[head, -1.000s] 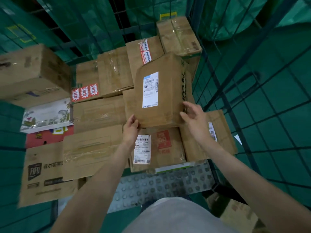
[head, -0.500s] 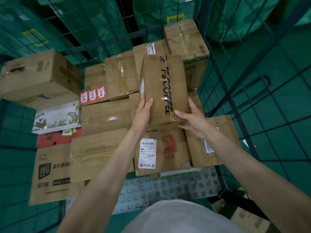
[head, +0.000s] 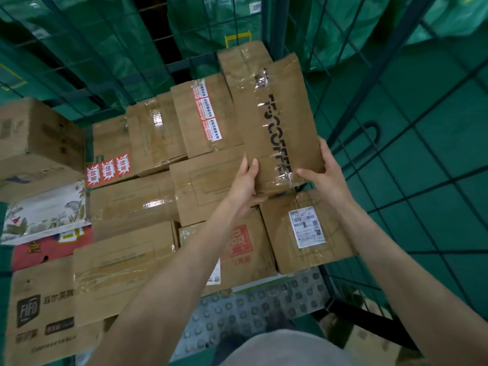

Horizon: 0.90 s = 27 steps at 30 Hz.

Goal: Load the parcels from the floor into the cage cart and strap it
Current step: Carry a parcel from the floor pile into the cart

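Both hands hold one long brown parcel [head: 277, 122] with black letters printed along its face and clear tape over it. The left hand [head: 244, 184] grips its near left corner, thumb on top and the other fingers [head: 260, 198] curled under the bottom edge. The right hand [head: 326, 173] grips the near right corner, the thumb lying on the taped face and the fingers wrapped around the side edge. The parcel is tilted and sits above the right rear part of the load inside the cage cart [head: 340, 122], close to the green wire wall; whether its far end rests on the carton [head: 243, 62] behind it I cannot tell.

Under the hands lie more cartons in the cart: one with a white shipping label [head: 306, 228] at the near right, one with a red printed mark [head: 237, 247] beside it, and one with a strip of red and white stickers [head: 206, 114] just left of the held parcel. Further left are a box with a flower print [head: 45, 210] and a carton with a dark logo [head: 39, 315]. The cart's studded grey floor [head: 253, 307] shows at the near edge.
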{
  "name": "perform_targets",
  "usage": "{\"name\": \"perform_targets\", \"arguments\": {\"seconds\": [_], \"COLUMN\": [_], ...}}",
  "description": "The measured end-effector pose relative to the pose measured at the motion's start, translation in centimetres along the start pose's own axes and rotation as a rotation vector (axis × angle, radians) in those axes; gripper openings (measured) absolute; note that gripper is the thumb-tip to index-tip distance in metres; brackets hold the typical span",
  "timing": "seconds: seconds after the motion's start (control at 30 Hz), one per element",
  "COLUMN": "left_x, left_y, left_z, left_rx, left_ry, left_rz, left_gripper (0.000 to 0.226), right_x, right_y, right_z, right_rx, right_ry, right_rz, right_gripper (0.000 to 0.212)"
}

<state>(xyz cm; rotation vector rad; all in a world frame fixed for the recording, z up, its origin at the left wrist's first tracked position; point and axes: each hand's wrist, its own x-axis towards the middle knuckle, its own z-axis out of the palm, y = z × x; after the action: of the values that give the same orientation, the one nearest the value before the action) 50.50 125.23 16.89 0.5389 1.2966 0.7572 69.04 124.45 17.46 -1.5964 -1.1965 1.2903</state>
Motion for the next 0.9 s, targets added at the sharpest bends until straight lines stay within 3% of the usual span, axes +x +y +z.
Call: {"name": "perform_targets", "arguments": {"seconds": [0.47,0.9], "left_x": [1.2,2.8], "left_y": [-0.7,1.0], "left_z": [1.6,3.1], "left_rx": [-0.074,0.186], "left_ry": [0.018,0.149], "left_rz": [-0.079,-0.103], "left_gripper": [0.045,0.051], "right_x": [0.7,3.6], "right_y": [0.6,1.4], "right_z": [0.0,0.0], "right_rx": [-0.18,-0.543], "right_ry": [0.135,0.099], "right_rz": [-0.034,0.082], "right_gripper": [0.077,0.072]}}
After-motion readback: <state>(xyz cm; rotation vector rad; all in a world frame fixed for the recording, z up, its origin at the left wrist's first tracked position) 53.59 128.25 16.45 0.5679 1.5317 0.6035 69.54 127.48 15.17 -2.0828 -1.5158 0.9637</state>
